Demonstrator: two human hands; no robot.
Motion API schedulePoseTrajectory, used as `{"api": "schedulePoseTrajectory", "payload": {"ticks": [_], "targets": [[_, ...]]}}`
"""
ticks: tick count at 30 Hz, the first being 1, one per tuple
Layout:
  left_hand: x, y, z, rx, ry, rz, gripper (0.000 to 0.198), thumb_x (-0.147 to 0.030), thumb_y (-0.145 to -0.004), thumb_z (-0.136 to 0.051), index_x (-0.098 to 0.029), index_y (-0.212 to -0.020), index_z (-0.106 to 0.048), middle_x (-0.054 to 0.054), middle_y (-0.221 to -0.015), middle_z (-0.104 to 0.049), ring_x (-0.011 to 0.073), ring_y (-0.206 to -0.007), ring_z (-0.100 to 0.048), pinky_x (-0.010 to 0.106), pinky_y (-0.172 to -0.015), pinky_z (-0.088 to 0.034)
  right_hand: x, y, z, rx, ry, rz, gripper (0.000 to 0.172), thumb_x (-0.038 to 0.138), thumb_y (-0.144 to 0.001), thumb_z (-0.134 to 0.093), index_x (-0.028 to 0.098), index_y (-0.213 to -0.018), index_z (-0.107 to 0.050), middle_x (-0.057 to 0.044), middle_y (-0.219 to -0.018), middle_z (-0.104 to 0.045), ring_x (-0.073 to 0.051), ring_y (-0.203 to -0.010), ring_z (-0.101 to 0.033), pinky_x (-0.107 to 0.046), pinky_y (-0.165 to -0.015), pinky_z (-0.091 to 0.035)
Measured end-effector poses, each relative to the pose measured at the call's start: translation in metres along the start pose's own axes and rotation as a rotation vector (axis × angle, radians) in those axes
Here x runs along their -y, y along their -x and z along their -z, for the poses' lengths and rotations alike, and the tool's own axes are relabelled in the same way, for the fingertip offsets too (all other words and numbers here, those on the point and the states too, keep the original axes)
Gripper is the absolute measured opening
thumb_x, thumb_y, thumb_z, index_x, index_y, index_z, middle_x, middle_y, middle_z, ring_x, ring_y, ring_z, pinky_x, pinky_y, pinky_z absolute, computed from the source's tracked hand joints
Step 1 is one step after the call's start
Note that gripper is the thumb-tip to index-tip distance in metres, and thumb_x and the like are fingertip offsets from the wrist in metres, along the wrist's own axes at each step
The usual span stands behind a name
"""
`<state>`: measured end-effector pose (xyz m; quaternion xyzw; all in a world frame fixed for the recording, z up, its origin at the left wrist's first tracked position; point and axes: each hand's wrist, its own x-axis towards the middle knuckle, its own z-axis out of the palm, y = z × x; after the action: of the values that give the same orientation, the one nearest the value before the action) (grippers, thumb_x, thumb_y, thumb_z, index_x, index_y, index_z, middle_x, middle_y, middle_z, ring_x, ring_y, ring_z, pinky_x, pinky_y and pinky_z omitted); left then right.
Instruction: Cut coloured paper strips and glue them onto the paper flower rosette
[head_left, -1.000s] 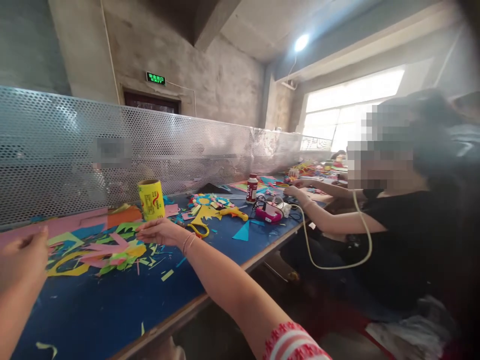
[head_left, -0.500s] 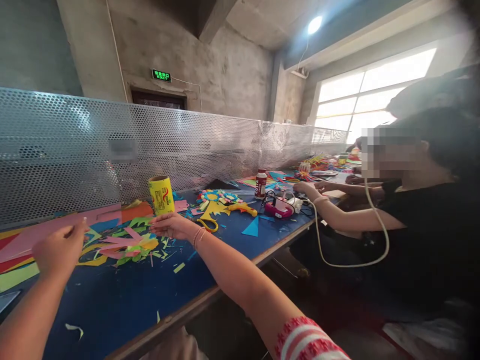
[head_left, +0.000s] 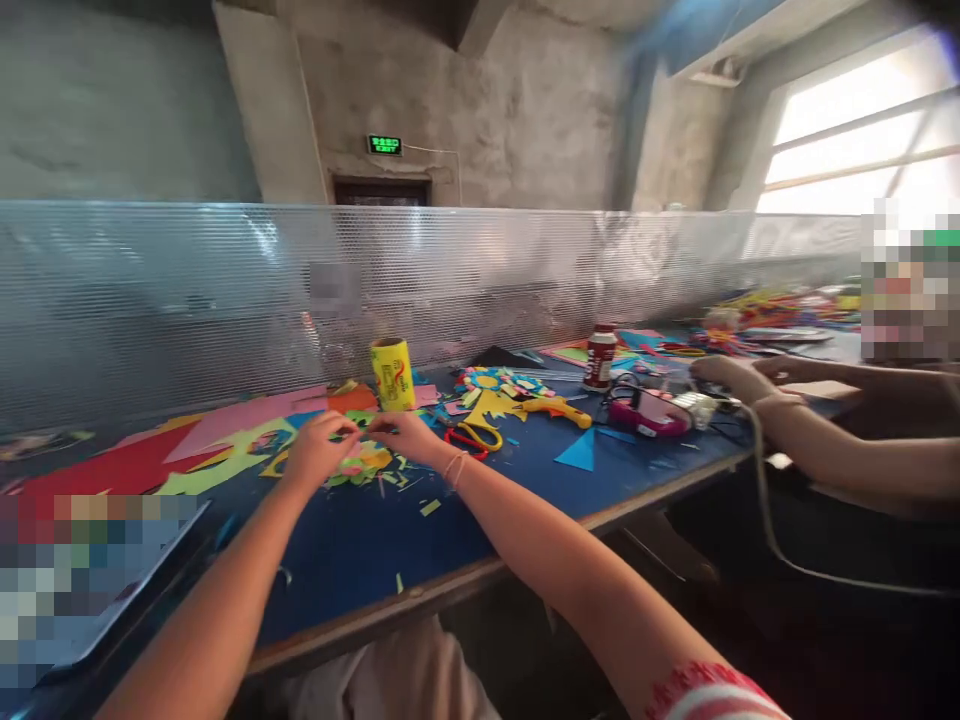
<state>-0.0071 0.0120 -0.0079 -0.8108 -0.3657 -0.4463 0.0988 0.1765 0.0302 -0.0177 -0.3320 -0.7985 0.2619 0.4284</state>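
Note:
My left hand [head_left: 322,455] and my right hand [head_left: 409,437] meet fingertip to fingertip over a pile of cut paper scraps [head_left: 375,460] in green, yellow and pink. Both are closed in a pinch. Anything between the fingers is too small or blurred to make out. Just behind them stands a yellow cardboard tube [head_left: 393,375]. Scissors [head_left: 491,437] with a yellow handle loop lie right of my right hand, close to yellow cut paper [head_left: 491,405].
Coloured sheets [head_left: 127,462] spread to the left, near a tablet-like panel [head_left: 150,570]. Rightward are a yellow tool [head_left: 559,410], a blue paper triangle [head_left: 576,451], a brown bottle [head_left: 600,358] and a magenta object with cords [head_left: 649,415]. A co-worker's arms [head_left: 817,430] reach in. Perforated metal screen [head_left: 480,280] behind.
My hands have come together; they were well apart, the left one raised further left. The camera view has turned right, so the table's things appear shifted.

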Motion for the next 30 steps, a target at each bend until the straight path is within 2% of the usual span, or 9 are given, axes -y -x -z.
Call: {"api": "schedulePoseTrajectory", "payload": {"ticks": [5, 8, 14, 20, 26, 30], "targets": [[-0.004, 0.002, 0.004, 0.046, -0.136, 0.001, 0.034, -0.043, -0.088, -0.052, -0.017, -0.069, -0.063, 0.005, -0.072, -0.065, 0.0163, -0.071, -0.058, 0.029, -0.07, -0.041, 0.004, 0.004, 0.005, 0.051, 0.172, 0.193, 0.015, 0.01, -0.08, -0.057, 0.015, -0.086, -0.071, -0.006, -0.083, -0.069, -0.013, -0.077, -0.06, -0.025, -0.074, -0.046], [-0.001, 0.003, 0.007, 0.099, -0.183, -0.001, 0.036, -0.044, -0.088, -0.053, -0.017, -0.066, -0.063, 0.005, -0.07, -0.064, 0.0166, -0.072, -0.057, 0.03, -0.072, -0.038, 0.007, 0.006, 0.007, 0.06, 0.201, 0.224, 0.017, 0.009, -0.081, -0.054, 0.015, -0.087, -0.069, -0.006, -0.084, -0.069, -0.013, -0.078, -0.061, -0.024, -0.072, -0.046], [0.001, 0.002, 0.009, 0.117, -0.225, -0.032, 0.038, -0.045, -0.087, -0.054, -0.017, -0.062, -0.062, 0.004, -0.064, -0.062, 0.0154, -0.067, -0.054, 0.03, -0.068, -0.034, 0.009, 0.007, 0.008, 0.066, 0.246, 0.266, 0.017, 0.011, -0.083, -0.052, 0.014, -0.088, -0.068, -0.007, -0.085, -0.069, -0.013, -0.079, -0.061, -0.023, -0.07, -0.047], [-0.001, 0.001, 0.009, 0.154, -0.253, -0.054, 0.042, -0.045, -0.089, -0.052, -0.017, -0.06, -0.063, 0.004, -0.062, -0.062, 0.0157, -0.066, -0.054, 0.031, -0.067, -0.032, 0.012, 0.008, 0.011, 0.082, 0.337, 0.325, 0.017, 0.012, -0.086, -0.051, 0.014, -0.087, -0.068, -0.008, -0.085, -0.068, -0.014, -0.081, -0.062, -0.025, -0.075, -0.047], [0.0, 0.002, 0.008, 0.2, -0.203, -0.034, 0.039, -0.048, -0.086, -0.055, -0.018, -0.064, -0.066, 0.005, -0.067, -0.067, 0.017, -0.07, -0.058, 0.032, -0.071, -0.033, 0.02, 0.013, 0.016, 0.175, 0.494, 0.42, 0.022, 0.013, -0.089, -0.046, 0.015, -0.091, -0.068, -0.009, -0.088, -0.067, -0.015, -0.083, -0.061, -0.026, -0.076, -0.046], [0.001, 0.002, 0.006, 0.24, -0.143, -0.028, 0.038, -0.049, -0.085, -0.057, -0.018, -0.065, -0.066, 0.005, -0.069, -0.068, 0.0176, -0.073, -0.06, 0.033, -0.072, -0.035, 0.026, 0.014, 0.02, 0.22, 0.546, 0.465, 0.022, 0.01, -0.085, -0.047, 0.015, -0.089, -0.069, -0.008, -0.084, -0.066, -0.015, -0.08, -0.06, -0.026, -0.074, -0.045]]}}
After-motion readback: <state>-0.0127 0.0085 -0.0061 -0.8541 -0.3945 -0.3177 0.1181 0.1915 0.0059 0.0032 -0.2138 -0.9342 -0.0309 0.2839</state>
